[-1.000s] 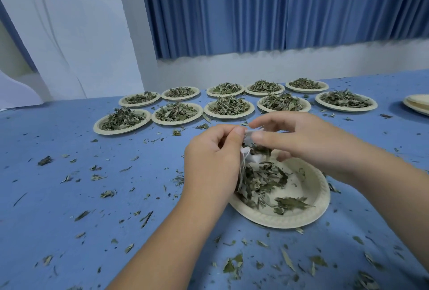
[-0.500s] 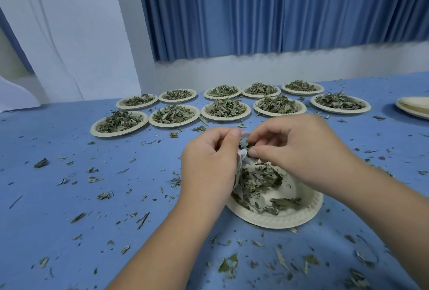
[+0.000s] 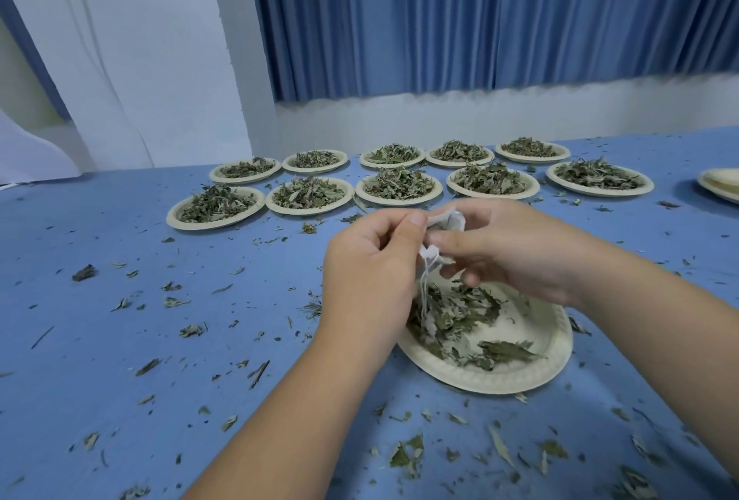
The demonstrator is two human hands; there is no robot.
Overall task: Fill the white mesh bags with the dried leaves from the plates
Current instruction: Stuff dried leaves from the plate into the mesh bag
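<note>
The white mesh bag (image 3: 447,220) is in the air between both hands, touching the fingertips of each. The left hand (image 3: 372,271) pinches one edge of the bag between its thumb and forefinger, and its other fingers are curled in. The right hand (image 3: 520,247) has its fingers bent around the other side of the bag, and the crumpled white cloth shows between its thumb and forefinger. I cannot tell if the mouth of the bag is open. A thin white string (image 3: 423,291) hangs down from under the left fingers and reaches the dried leaves (image 3: 460,311). These leaves lie in a paper plate (image 3: 556,351), which sits directly below the fingers on the blue table (image 3: 120,339). Beyond the fingertips, well apart from them, stand more plates (image 3: 172,218) full of leaves, in two rows. Small leaf pieces are scattered on the table around both wrists.
</note>
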